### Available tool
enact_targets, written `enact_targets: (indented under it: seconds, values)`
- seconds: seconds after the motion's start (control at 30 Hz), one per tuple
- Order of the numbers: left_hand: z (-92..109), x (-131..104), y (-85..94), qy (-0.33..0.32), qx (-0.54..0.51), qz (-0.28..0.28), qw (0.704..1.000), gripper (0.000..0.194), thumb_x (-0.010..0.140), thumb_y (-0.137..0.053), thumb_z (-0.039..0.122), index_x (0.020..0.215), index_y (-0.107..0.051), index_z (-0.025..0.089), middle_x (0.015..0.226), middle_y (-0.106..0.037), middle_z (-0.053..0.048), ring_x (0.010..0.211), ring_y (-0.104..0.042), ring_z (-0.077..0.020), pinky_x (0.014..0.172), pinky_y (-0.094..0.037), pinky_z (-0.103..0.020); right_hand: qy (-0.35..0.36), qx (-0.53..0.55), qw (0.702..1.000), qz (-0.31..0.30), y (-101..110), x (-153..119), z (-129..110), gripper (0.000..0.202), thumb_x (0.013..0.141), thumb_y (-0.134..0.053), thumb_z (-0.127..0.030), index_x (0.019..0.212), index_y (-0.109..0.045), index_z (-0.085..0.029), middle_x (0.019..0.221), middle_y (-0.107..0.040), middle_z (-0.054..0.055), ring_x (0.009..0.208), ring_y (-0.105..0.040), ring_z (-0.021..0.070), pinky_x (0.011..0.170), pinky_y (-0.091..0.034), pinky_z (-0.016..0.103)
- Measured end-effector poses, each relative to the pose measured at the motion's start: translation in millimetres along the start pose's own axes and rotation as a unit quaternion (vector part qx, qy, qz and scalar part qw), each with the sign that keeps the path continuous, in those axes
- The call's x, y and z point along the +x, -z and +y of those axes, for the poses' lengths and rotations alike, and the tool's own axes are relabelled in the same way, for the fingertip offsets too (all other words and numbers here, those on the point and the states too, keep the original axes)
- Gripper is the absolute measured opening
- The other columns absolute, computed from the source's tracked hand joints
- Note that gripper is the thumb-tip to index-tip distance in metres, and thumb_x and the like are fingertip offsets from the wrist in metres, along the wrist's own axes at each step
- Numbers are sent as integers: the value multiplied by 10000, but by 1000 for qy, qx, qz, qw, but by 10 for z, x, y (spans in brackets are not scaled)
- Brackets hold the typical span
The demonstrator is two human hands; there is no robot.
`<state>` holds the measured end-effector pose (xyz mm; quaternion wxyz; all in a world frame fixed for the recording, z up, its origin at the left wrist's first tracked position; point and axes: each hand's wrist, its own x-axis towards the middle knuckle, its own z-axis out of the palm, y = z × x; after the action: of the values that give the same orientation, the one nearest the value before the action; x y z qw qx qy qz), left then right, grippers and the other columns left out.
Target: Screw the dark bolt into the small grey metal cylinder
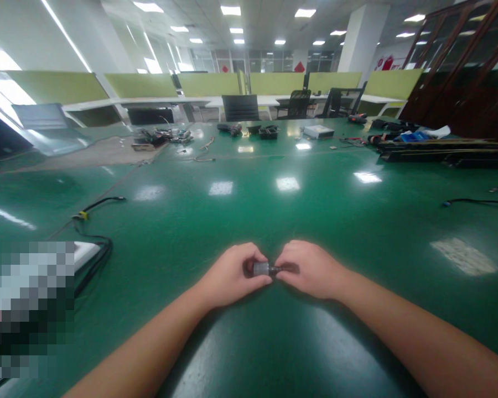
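Bare forearms (149, 337) stretch from the bottom edge and lower right towards the lower centre of the frame, where a small grey-and-black cylinder (261, 268) lies between the hands above the green tabletop (249, 210). Left hand (226, 276) pinches its wider body; right hand (311, 268) pinches its narrow end. It seems a two-handed hold; any turn or pull calls for keeping both ends aligned.

Small cylindrical item (262, 269), grey body, dark narrow end | lying sideways, narrow end right | between both hands (237, 275), above green bench (249, 215)
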<state>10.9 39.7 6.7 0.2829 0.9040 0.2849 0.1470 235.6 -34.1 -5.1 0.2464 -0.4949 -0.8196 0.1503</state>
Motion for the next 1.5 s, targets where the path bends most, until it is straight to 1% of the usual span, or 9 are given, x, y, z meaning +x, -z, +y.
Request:
enact_targets:
  seconds: [0.23, 0.97, 1.5]
  values:
    - [0, -4, -3, 9, -6, 0, 1000, 211, 809, -755, 337, 929, -665, 189, 826, -647, -1, 737, -588, -157, 658, -417, -259, -5, -13, 1000, -7, 24, -9, 19, 57, 866, -701, -242, 894, -727, -200, 853, -696, 20, 834, -595, 172, 754, -419, 298]
    - [28, -5, 12, 21, 1, 4, 1000, 223, 791, -766, 355, 882, -659, 181, 801, -650, -11, 722, -579, -162, 647, -412, -257, -27, -23, 999, -29, 123, -51, 41, 77, 880, -695, -273, 911, -733, -214, 872, -702, 21, 858, -609, 180, 792, -414, 319]
    - [21, -4, 14, 23, -3, 8, 1000, 225, 776, -778, 346, 872, -661, 179, 807, -646, -10, 721, -573, -159, 645, -414, -252, -36, -27, 998, -38, 176, -79, 87, 69, 868, -712, -272, 902, -731, -215, 858, -699, 16, 827, -603, 171, 757, -411, 310]
